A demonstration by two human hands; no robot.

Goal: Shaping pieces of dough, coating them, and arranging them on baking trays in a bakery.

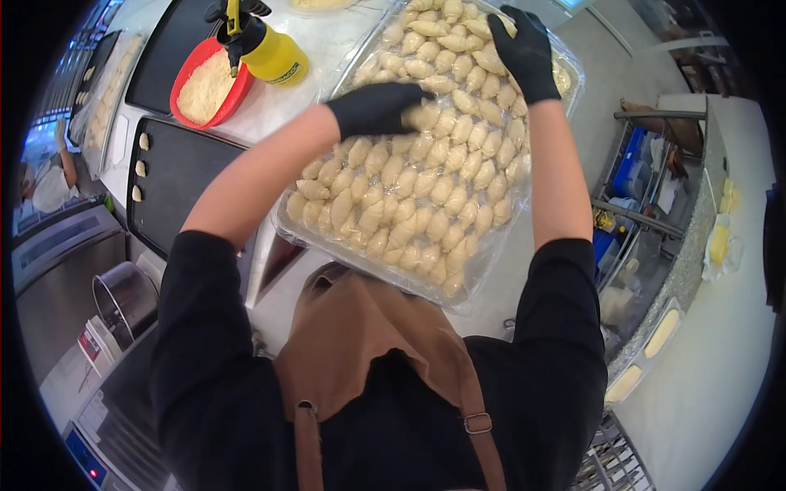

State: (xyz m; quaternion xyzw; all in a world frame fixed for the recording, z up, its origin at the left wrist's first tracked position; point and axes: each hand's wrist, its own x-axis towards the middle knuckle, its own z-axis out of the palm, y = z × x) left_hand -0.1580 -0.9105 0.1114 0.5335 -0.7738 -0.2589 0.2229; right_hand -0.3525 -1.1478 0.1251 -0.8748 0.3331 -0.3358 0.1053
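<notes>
A large metal tray (307, 234) is packed with rows of small pale unbaked croissants (442, 192), with clear plastic film (483, 274) around and under them. My left hand (378, 110), in a black glove, is over the croissants left of the tray's middle. Motion smears its fingertips beside a pale blurred piece of dough, so its grip is unclear. At the tray's far right corner is my right hand (528, 56), also black-gloved. Its thumb and forefinger curve around one pale croissant (508, 26).
To the left lies a dark baking tray (184, 176) with several small dough pieces along its left edge. Behind it stand a red bowl (237, 100) of pale crumbs and a yellow spray bottle (278, 61). A shelf rack (647, 217) stands right. Another person (56, 184) is at far left.
</notes>
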